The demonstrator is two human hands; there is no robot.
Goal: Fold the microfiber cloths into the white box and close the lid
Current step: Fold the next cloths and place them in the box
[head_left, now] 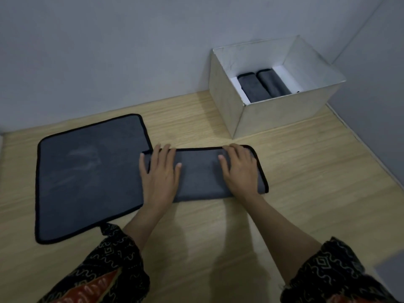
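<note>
A grey microfiber cloth with black trim, folded in half (200, 174), lies on the wooden surface in front of me. My left hand (160, 174) presses flat on its left end and my right hand (239, 169) presses flat on its right end, fingers spread. To the left lies an unfolded grey cloth (87, 178), spread flat. At the back right stands the open white box (227, 99); two folded grey cloths (262, 85) lie side by side in it. No lid is visible.
Grey walls close in behind and on the right, with the box in the corner. The wooden surface (306, 171) runs from the walls toward me. A grey flat thing (391, 272) shows at the lower right edge.
</note>
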